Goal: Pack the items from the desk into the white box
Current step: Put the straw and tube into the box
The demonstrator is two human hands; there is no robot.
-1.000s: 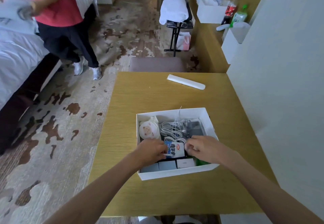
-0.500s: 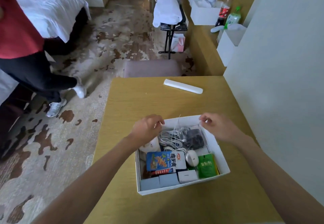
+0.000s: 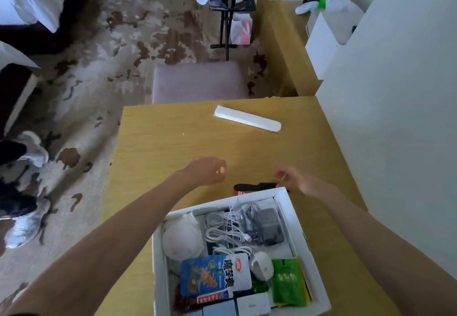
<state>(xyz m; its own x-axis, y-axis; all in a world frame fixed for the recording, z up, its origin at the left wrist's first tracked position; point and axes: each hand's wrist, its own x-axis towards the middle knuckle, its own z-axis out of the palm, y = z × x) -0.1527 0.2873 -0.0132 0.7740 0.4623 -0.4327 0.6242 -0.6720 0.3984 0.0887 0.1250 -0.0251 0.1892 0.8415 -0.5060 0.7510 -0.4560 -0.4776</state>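
Bare desk (image 3: 173,147) around white bar (image 3: 248,119)

Both bare forearms stretched forward, left hand (image 3: 206,171) loosely curled, right hand (image 3: 298,179) blurred, fingers half-bent, both empty

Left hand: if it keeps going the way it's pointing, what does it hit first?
The left hand points up the desk, away from the white box. Likely nothing until the long white case near the far edge, though its height above the desk is unclear.
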